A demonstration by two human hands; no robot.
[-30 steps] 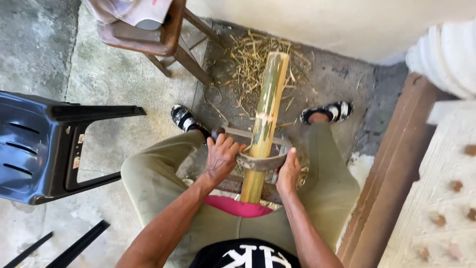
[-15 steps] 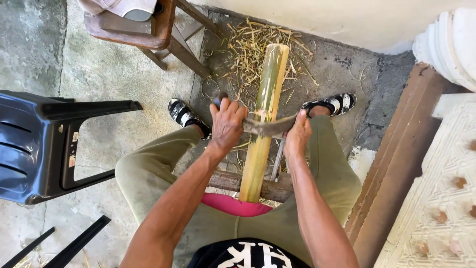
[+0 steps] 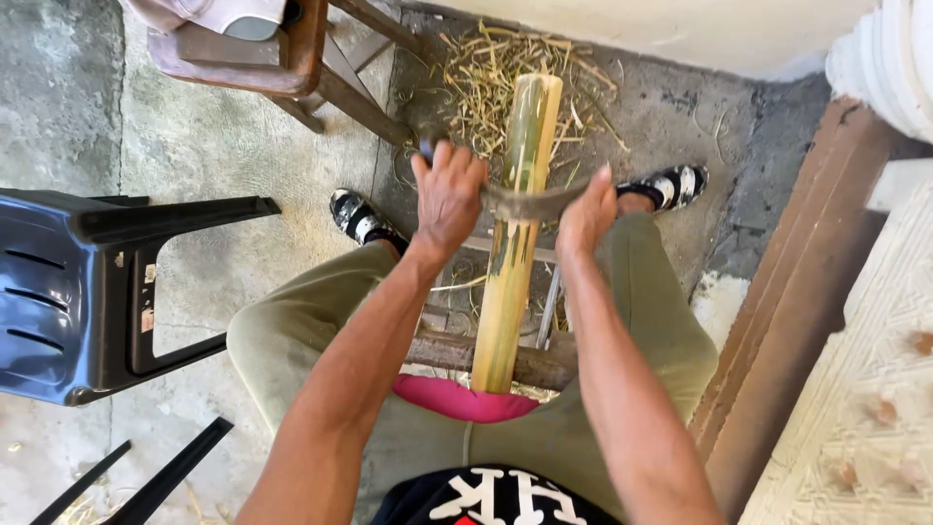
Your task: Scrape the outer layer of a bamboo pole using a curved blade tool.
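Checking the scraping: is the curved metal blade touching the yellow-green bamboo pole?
Touching. The head view shows the curved metal blade lying straight across the yellow-green bamboo pole, no gap.

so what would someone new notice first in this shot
A long bamboo pole runs up the middle, between the seated person's knees. A curved blade lies across it, gripped at each end by the left hand and right hand. Straw-like shavings litter the concrete beyond the pole's far end.

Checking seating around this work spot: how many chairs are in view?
2: a dark plastic chair at the left, and a brown wooden chair at the upper left, beyond the left hand. Both are cut off by the frame.
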